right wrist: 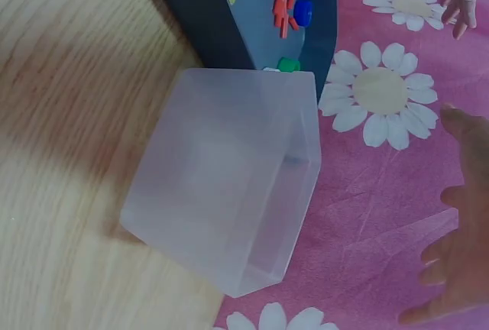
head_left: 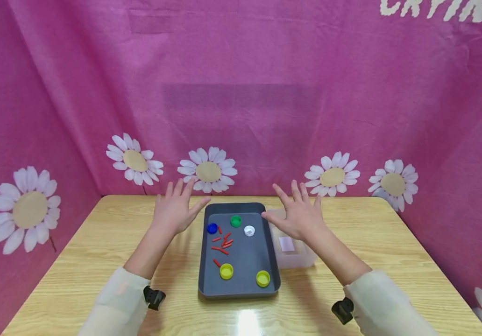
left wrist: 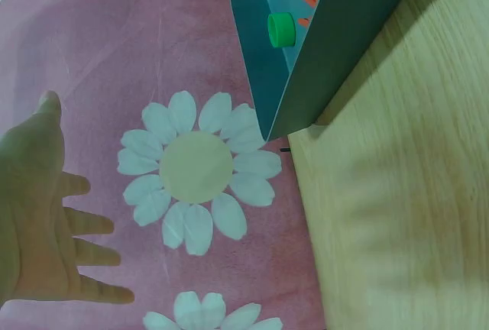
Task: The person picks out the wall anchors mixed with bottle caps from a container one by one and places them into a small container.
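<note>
Both hands are held up above the table with fingers spread, and neither holds anything. My left hand (head_left: 173, 212) hovers to the left of a dark grey tray (head_left: 245, 291). Over a translucent box (head_left: 304, 259) on the tray's right side is my right hand (head_left: 301, 215). Inside the tray lie a blue cap (head_left: 212, 228), a green cap (head_left: 235, 221), a white cap (head_left: 249, 231) and two yellow caps, one at the front left (head_left: 226, 271) and one at the front right (head_left: 263, 278). Several short red sticks (head_left: 226, 243) are scattered across its left half.
The tray and box stand on a light wooden table (head_left: 98, 252). A pink cloth (head_left: 241, 116) with white daisies hangs behind the table and along both sides. A pale square label (head_left: 286, 244) shows on the box. Black bands sit at both sleeve cuffs.
</note>
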Tool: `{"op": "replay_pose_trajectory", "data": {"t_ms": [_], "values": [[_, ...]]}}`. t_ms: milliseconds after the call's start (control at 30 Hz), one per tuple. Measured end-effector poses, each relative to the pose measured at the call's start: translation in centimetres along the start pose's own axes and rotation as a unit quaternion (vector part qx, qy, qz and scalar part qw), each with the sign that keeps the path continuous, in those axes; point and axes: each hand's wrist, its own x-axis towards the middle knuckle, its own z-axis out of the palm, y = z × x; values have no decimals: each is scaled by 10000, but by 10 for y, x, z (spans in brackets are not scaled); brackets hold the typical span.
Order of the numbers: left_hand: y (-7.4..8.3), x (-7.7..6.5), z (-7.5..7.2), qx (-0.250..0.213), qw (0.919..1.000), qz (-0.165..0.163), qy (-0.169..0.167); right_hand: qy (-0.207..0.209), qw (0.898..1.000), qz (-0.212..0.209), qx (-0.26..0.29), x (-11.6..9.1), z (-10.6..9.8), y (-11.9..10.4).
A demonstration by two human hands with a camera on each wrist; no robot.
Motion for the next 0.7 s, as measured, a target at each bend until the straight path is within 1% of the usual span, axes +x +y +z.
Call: {"op": "replay_pose_trajectory", "data": {"t_ms": [133,233,367,467,533,600,700], "values": [[-3,-1,3,-357,9989,67,301,179,9998,-107,59,-2,2,1],[-6,-3,4,-628,9969,63,461,343,9991,-219,143,-3,5,1],[-12,-6,7,-996,9938,-96,489,755,9958,-422,314,-4,10,-1],[-13,-9,11,-1263,9906,-205,483,1136,9904,-603,506,-4,16,-2],[-14,-12,15,-1445,9879,-235,504,1303,9868,-717,641,-5,21,-4],[-16,-15,20,-1620,9851,-264,503,1365,9847,-775,764,-6,26,-7],[-21,-19,30,-1850,9809,-367,479,1288,9827,-822,1045,-8,35,-14]]}}
